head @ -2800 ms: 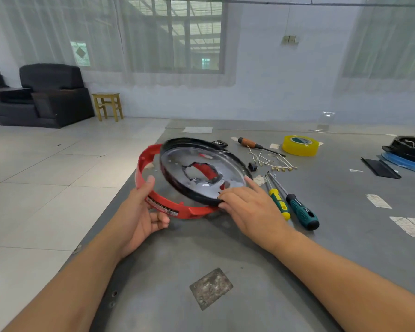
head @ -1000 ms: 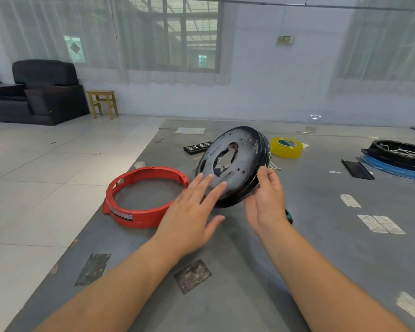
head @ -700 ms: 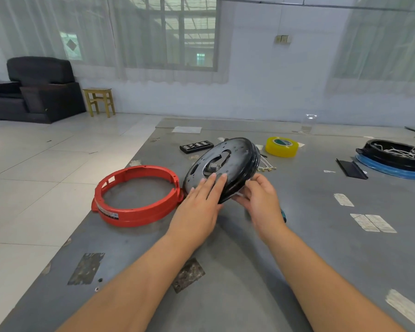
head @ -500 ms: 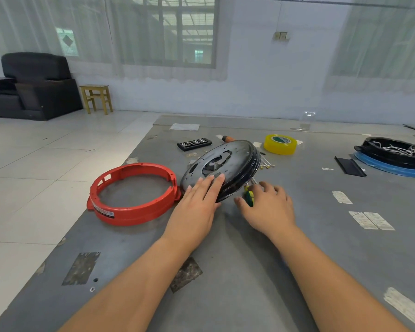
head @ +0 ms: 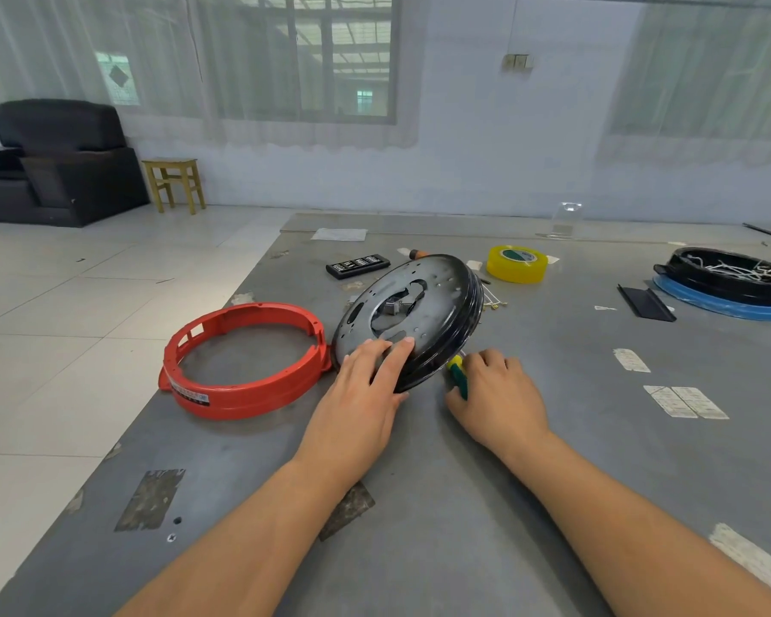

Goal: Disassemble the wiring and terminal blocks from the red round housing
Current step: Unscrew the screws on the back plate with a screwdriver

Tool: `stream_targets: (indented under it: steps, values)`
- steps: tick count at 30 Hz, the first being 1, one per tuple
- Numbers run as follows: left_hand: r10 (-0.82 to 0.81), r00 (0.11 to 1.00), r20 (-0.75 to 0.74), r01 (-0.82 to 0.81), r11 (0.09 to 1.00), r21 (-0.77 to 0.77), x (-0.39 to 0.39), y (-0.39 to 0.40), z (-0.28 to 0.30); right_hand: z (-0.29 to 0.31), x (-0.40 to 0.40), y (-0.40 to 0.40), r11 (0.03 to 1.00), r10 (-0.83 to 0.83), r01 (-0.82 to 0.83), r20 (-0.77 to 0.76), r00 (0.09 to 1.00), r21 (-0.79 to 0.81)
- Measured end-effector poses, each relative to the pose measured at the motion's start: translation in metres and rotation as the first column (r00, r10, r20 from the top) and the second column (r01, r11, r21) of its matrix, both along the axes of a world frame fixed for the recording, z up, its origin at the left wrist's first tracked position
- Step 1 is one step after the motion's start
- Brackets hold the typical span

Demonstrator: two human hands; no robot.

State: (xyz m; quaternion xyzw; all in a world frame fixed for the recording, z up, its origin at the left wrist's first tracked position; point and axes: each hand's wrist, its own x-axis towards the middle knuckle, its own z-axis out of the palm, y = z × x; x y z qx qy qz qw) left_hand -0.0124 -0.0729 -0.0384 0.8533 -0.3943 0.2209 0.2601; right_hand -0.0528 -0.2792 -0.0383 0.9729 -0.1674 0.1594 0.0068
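2 bare hands work on the grey desk (head: pixel 464 505). Left hand (head: pixel 359 405) lies flat, straight fingers (head: pixel 399 351) pressing the near face of the black round metal plate (head: pixel 408 318), which stands tilted on its lower edge. Right hand (head: pixel 497 396) is curled round the yellow-green screwdriver handle (head: pixel 457 374) just beside the plate's lower rim. Red round plastic housing ring (head: pixel 245 360) lies flat on the desk left of the plate, touching it or nearly so. White loose wires (head: pixel 492 301) lie behind the plate. Yellow tape roll (head: pixel 517 264), black bit case (head: pixel 358 265) and black-and-blue round unit (head: pixel 726 282) sit farther back.
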Motion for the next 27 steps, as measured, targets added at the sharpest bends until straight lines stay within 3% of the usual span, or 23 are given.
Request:
stream_targets:
  steps: [7, 15, 21, 27]
  values:
    - [-0.011, 0.999, 0.030, 0.010, 0.999, 0.042, -0.013, 0.007, -0.005, -0.002, -0.044, -0.015, 0.999, 0.032, -0.032, -0.027, 0.999, 0.005]
    - [-0.035, 0.999, 0.004, 0.035, 0.994, 0.103, -0.019, 0.016, -0.009, 0.001, -0.093, -0.032, 0.996, -0.084, 0.084, -0.030, 0.996, -0.009]
    - [-0.051, 0.999, -0.014, 0.052, 0.989, 0.135, -0.020, 0.018, -0.009, 0.003, -0.091, -0.038, 0.977, -0.212, 0.212, -0.031, 0.977, -0.015]
    - [-0.031, 0.999, -0.013, 0.033, 0.987, 0.157, -0.019, 0.017, -0.011, 0.005, -0.064, -0.048, 0.973, -0.229, 0.229, -0.033, 0.973, 0.016]
